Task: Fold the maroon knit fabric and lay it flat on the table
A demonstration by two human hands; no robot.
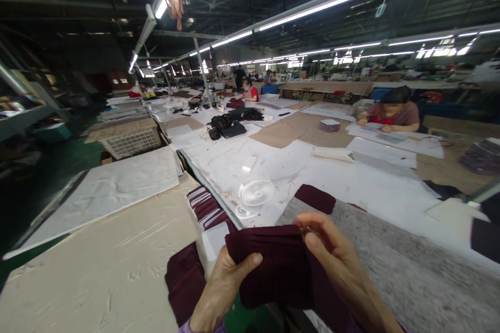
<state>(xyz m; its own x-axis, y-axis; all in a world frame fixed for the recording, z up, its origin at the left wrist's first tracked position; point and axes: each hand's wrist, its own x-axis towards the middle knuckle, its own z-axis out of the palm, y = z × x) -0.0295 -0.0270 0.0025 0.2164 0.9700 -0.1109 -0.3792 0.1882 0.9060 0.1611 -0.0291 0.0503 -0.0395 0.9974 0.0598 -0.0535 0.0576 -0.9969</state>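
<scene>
The maroon fabric piece point(273, 265) is held in the air just above the near edge of the bench point(390, 187), with its long side running left to right between the two hands. The left hand point(222, 286) pinches its left edge, thumb on top. The right hand point(332, 255) holds the top right edge with fingers point(312, 221) curled over it, equally near.

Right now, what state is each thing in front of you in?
Left hand: shut on the maroon fabric piece.
Right hand: pinching its top edge.
Maroon fabric piece: held up, folded.
Small white fan: standing on the table; running or not, cannot tell.
Stack of maroon pieces: lying flat.
</scene>
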